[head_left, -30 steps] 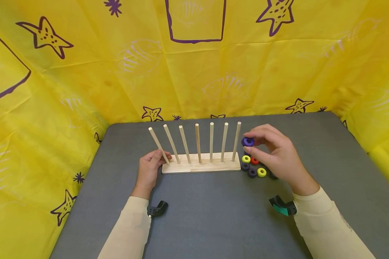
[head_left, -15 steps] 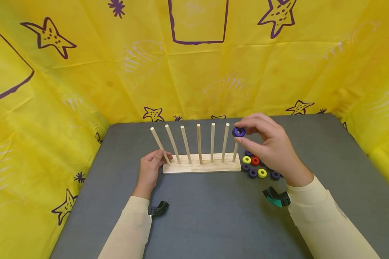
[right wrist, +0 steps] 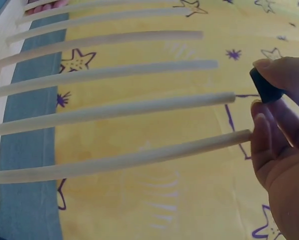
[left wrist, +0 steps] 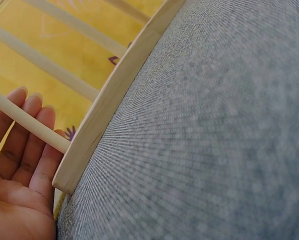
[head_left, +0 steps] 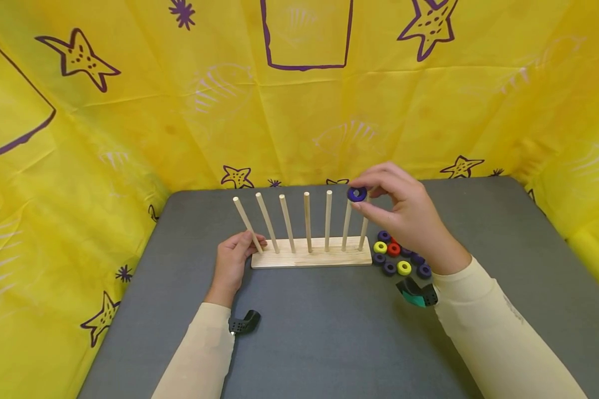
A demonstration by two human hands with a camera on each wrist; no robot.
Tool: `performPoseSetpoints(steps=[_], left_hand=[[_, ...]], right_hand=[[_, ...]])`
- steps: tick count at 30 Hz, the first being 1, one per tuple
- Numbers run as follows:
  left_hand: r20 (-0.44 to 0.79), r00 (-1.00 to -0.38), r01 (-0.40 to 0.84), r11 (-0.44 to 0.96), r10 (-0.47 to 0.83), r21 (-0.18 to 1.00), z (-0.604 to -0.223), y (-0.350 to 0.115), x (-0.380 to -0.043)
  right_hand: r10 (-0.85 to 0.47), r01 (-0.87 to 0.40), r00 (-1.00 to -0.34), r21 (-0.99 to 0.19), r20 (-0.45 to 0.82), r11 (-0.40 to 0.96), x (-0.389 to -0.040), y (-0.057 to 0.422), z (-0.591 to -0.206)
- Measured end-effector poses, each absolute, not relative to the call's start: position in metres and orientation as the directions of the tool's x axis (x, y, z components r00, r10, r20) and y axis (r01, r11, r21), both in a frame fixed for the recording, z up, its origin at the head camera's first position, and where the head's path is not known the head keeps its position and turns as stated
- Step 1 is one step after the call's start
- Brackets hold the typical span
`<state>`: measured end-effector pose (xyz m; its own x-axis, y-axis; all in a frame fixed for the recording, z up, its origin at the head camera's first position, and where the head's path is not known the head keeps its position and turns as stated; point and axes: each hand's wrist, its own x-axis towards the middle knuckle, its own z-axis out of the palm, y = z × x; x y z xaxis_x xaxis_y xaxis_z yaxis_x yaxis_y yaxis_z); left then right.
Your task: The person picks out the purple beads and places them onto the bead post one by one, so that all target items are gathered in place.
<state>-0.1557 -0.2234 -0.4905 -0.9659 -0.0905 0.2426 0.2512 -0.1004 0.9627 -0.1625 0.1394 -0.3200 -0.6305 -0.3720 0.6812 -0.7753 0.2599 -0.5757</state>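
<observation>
My right hand [head_left: 399, 208] pinches a dark purple ring [head_left: 356, 194] between thumb and fingertips. In the head view the ring overlaps the top of the second peg [head_left: 346, 227] from the right. Seen from the right wrist, the ring [right wrist: 264, 86] sits just beyond that peg's tip [right wrist: 229, 98], apart from it. The wooden peg rack [head_left: 309, 259] has several upright bare pegs in a row. At its left end my left hand [head_left: 231, 260] holds the leftmost peg [head_left: 247, 224] low down, with fingers [left wrist: 34, 117] behind it and the thumb out of the left wrist view.
Loose purple, yellow and red rings, such as a yellow ring [head_left: 404, 268] and a red ring [head_left: 393, 249], lie right of the rack, partly under the right hand. Grey cloth covers the table [head_left: 319, 332]. A yellow patterned curtain [head_left: 289, 122] stands behind and at both sides.
My right hand has carried the purple ring up and left, from right of the rack to the top of the second peg from the right. The left hand stays at the rack.
</observation>
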Motion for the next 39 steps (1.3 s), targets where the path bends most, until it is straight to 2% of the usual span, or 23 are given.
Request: performPoseSetpoints(steps=[6, 39], left_hand=[[0.238, -0.967, 0.246, -0.092, -0.093, 0.965, -0.492, -0.223, -0.156], [0.235, -0.967, 0.242, -0.063, -0.095, 0.968, -0.490, -0.223, -0.155]], right_hand=[[-0.363, -0.752, -0.659, -0.587, 0.659, 0.302, -0.169, 0.137, -0.325], [-0.344, -0.683, -0.730, -0.648, 0.591, 0.337, -0.176, 0.134, -0.333]])
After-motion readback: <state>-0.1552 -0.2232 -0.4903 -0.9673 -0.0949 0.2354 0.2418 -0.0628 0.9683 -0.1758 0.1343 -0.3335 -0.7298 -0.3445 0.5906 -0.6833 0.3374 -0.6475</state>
